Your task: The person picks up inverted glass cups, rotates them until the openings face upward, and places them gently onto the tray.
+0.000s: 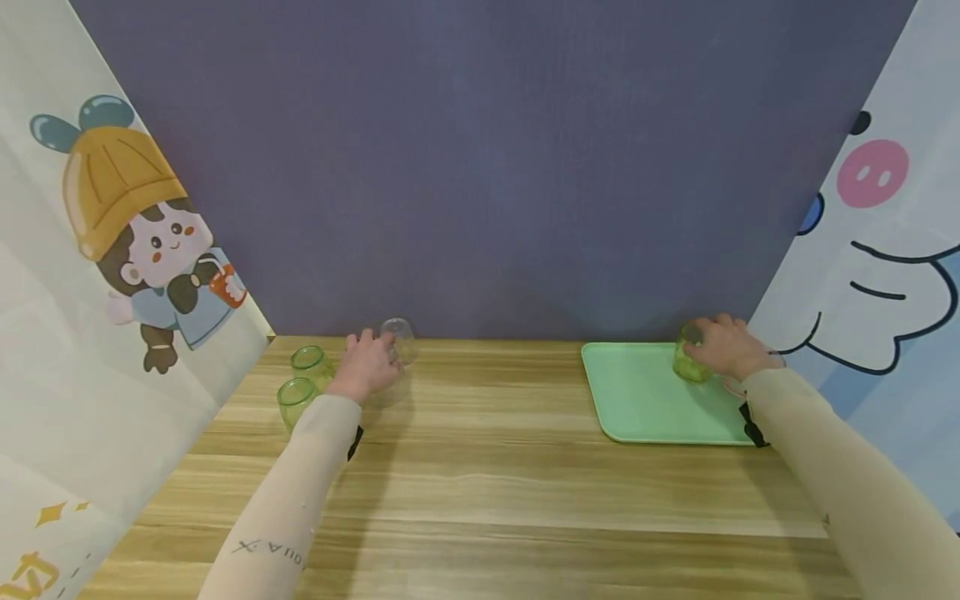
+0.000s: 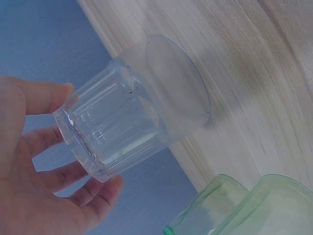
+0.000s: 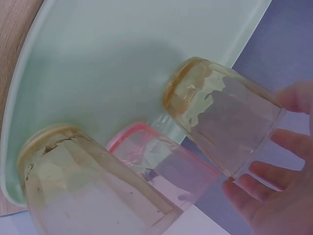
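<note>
In the head view my left hand (image 1: 366, 365) is at the back left of the table, gripping a clear cup (image 1: 399, 340). The left wrist view shows the thumb and fingers round this cup's thick base (image 2: 83, 142), its wide mouth facing the tabletop. Two green cups (image 1: 307, 358) stand just left of that hand. My right hand (image 1: 727, 346) holds a yellow-green cup (image 1: 692, 364) over the green tray (image 1: 637, 400). Thumb and fingertips lie round its upper rim in the right wrist view, its base toward the tray. Beside it are a pink-edged cup (image 3: 161, 161) and an amber-tinted cup (image 3: 88, 181).
The wooden table (image 1: 495, 483) ends at a dark blue-grey panel (image 1: 495, 167) at the back. Printed cloth walls (image 1: 67, 350) flank it on both sides. The tray's raised rim (image 1: 600, 408) faces the middle of the table.
</note>
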The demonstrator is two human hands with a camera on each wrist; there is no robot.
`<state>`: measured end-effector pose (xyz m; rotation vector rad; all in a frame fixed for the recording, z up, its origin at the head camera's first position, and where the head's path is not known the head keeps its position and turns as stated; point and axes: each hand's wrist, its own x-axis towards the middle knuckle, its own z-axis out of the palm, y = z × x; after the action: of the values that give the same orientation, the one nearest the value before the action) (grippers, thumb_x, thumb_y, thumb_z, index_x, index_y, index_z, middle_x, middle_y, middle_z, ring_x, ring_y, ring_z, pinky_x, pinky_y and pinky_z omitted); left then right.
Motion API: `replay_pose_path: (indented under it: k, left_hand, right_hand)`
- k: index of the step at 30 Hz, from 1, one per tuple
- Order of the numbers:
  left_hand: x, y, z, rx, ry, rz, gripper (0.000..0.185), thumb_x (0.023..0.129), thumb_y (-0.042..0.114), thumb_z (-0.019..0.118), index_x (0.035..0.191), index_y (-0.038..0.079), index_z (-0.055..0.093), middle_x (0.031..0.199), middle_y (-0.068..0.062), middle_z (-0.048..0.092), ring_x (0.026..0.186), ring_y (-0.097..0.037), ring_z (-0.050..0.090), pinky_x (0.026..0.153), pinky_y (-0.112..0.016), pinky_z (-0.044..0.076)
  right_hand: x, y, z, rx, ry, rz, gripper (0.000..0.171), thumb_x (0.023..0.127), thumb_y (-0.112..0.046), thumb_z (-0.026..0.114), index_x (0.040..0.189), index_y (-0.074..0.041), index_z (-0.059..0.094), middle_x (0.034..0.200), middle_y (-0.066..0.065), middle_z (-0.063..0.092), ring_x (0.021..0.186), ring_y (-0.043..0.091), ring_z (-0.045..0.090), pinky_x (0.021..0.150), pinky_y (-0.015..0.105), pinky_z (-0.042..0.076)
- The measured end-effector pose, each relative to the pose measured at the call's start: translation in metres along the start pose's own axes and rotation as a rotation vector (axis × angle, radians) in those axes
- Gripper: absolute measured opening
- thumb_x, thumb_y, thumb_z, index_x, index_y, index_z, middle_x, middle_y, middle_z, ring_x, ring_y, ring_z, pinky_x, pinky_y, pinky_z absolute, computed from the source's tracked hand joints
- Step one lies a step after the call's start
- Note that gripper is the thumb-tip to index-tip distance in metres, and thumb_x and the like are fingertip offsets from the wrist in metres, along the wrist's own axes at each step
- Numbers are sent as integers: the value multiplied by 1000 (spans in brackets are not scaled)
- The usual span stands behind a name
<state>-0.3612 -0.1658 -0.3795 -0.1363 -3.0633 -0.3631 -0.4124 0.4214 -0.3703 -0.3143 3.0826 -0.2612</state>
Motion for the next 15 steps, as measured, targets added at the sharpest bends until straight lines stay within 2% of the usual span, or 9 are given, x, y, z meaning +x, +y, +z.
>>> replay_pose_path:
  k: [9, 15]
  left_hand:
    - [10, 6, 0, -24, -4, -42, 56, 101, 30, 56, 151, 7, 46, 144, -31, 41, 123, -51, 38, 97, -65, 41]
    - [17, 10, 1, -22, -20, -71, 55, 102, 30, 53, 151, 7, 46, 145, -31, 39, 123, -51, 37, 97, -65, 40]
  right_hand:
    - [13, 2, -12, -23, 6, 3, 72, 101, -41, 53, 147, 12, 36, 143, 46, 28, 127, 67, 25, 96, 79, 33]
    - [22, 2, -18, -5, 0, -38, 72, 100, -41, 55, 147, 11, 39, 144, 46, 30, 128, 68, 24, 96, 80, 31]
